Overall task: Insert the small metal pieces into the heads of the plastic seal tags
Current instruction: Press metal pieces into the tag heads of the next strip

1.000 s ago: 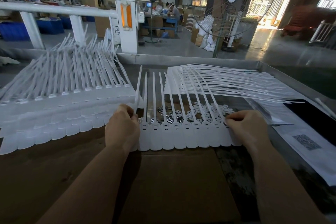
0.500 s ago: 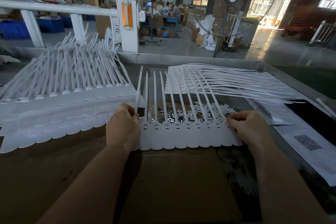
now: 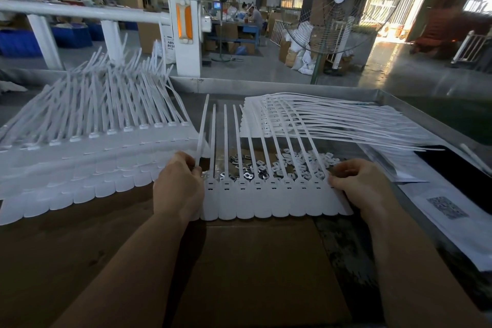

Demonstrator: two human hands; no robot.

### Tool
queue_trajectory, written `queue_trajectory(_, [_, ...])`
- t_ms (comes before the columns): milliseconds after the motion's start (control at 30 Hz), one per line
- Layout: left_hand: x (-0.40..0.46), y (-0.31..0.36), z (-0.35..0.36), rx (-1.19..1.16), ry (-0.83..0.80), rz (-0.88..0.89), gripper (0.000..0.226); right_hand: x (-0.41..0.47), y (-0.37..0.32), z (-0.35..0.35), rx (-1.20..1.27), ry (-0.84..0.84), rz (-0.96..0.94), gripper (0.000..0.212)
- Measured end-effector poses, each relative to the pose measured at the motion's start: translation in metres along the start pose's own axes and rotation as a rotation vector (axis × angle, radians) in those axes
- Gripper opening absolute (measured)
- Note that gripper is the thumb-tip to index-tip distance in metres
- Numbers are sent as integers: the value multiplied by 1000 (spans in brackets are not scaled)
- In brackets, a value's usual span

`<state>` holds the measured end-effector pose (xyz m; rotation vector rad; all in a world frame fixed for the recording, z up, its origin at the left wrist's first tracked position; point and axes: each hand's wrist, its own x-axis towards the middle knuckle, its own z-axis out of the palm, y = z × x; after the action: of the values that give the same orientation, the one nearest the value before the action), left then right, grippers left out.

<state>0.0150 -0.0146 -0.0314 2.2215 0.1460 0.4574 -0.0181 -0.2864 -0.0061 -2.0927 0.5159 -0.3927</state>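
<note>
A joined strip of white plastic seal tags (image 3: 269,200) lies flat in front of me, heads toward me and thin tails pointing away. My left hand (image 3: 178,186) grips the strip's left end, and the leftmost tail sticks up past its fingers. My right hand (image 3: 356,184) pinches the strip's right end with curled fingers. A pile of small shiny metal pieces (image 3: 269,165) lies on the table just behind the tag heads, partly under the tails.
A big stack of tag strips (image 3: 87,146) fills the left of the table. Another stack (image 3: 319,125) lies at the back right. Printed papers (image 3: 450,210) sit at the right beside a raised metal rim (image 3: 426,112). Brown cardboard (image 3: 255,269) covers the near side.
Both hands have stayed on the ends of the strip. The view has shifted very slightly; the strip and the metal pieces lie as before.
</note>
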Motion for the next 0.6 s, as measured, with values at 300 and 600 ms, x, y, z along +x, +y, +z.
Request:
queue_trajectory(300, [0,3,-1,0,-11,-16,14,0,4,4,-76,20,-52,11])
queue_trajectory(600, [0,1,-1,-53,8,-18,16,-2,-4,5,-21,54,-140,19])
